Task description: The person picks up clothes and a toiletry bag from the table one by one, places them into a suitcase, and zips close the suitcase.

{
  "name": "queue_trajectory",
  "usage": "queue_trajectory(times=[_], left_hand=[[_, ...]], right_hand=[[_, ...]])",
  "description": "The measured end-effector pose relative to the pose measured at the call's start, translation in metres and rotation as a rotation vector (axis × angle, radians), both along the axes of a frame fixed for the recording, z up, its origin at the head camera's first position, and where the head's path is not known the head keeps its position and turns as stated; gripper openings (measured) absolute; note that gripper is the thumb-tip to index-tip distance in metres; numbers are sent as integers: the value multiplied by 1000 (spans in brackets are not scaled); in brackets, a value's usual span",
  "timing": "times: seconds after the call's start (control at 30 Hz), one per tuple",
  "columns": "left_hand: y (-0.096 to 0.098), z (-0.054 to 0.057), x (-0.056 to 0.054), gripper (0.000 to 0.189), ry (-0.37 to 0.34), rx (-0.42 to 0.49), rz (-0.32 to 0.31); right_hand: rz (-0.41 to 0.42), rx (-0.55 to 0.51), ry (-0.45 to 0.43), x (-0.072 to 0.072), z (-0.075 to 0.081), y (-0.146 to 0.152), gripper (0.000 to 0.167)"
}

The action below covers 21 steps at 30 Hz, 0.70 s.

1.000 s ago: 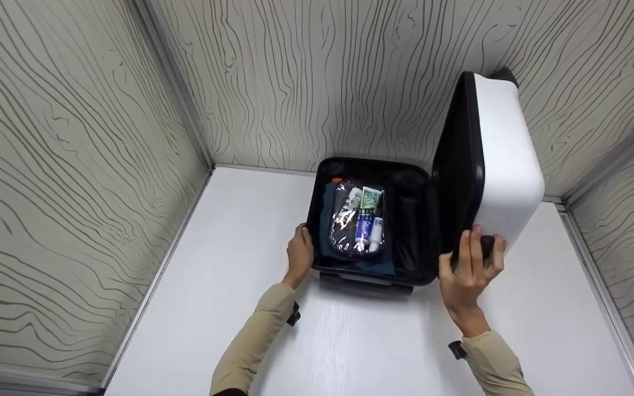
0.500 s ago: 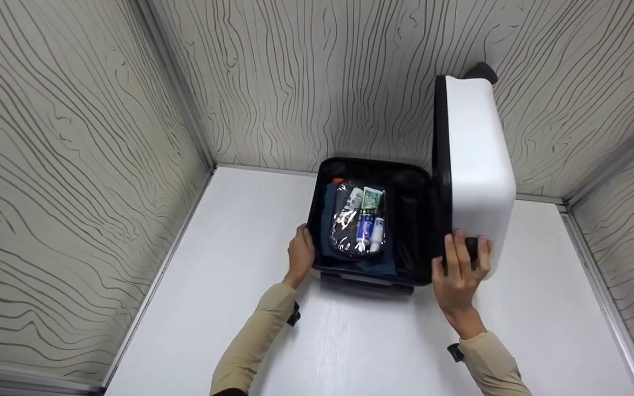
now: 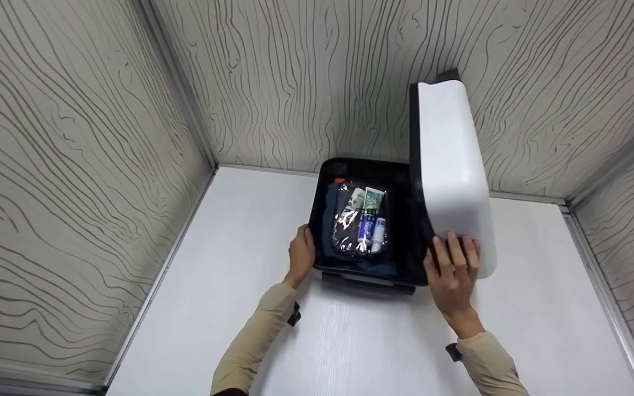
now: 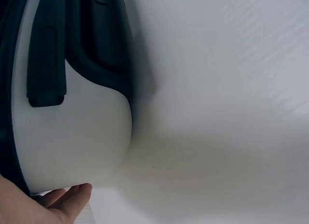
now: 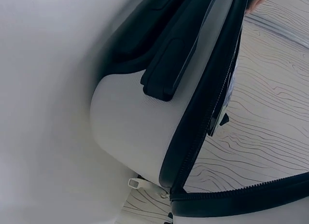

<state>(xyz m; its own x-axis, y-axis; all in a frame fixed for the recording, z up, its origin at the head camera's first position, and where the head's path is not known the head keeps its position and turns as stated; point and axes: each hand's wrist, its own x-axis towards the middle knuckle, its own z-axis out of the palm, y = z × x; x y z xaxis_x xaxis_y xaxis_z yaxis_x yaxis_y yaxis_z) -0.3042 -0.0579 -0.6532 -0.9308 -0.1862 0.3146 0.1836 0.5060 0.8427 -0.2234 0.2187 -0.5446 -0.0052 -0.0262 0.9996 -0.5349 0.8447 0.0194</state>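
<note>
A small white suitcase with a black rim (image 3: 361, 273) lies open on its back, its lid (image 3: 454, 148) raised steeply on the right. Inside is a clear pouch (image 3: 350, 234) holding several tubes, one blue (image 3: 366, 228) and one green-and-white (image 3: 373, 199). Dark blue cloth (image 3: 328, 214) lies under the pouch. My left hand (image 3: 300, 253) grips the left side of the base, its fingers (image 4: 77, 200) against the shell in the left wrist view. My right hand (image 3: 453, 280) rests extended fingers on the lid's near side; its own wrist view does not show it.
The suitcase stands on a white table (image 3: 240, 231) near the back wall (image 3: 295, 82), which has a wood-grain pattern. A black carry handle (image 5: 166, 64) sits on the near side of the base. A zipper pull (image 5: 137, 183) hangs near the hinge corner.
The lid has swung leftward from leaning right to more upright, covering the right part of the base. My right hand has moved slightly left with it. My left hand has stayed put.
</note>
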Motion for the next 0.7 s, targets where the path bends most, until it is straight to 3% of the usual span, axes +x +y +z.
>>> queue_trajectory(times=[0.23, 0.5, 0.7], left_hand=[[0, 1, 1, 30, -29, 22, 0], [1, 2, 1, 30, -30, 25, -18], [-1, 0, 0, 29, -2, 19, 4]], right_hand=[[51, -13, -18, 0, 1, 4, 29], [63, 119, -12, -1, -3, 4, 21], [128, 189, -53, 0, -3, 6, 18]])
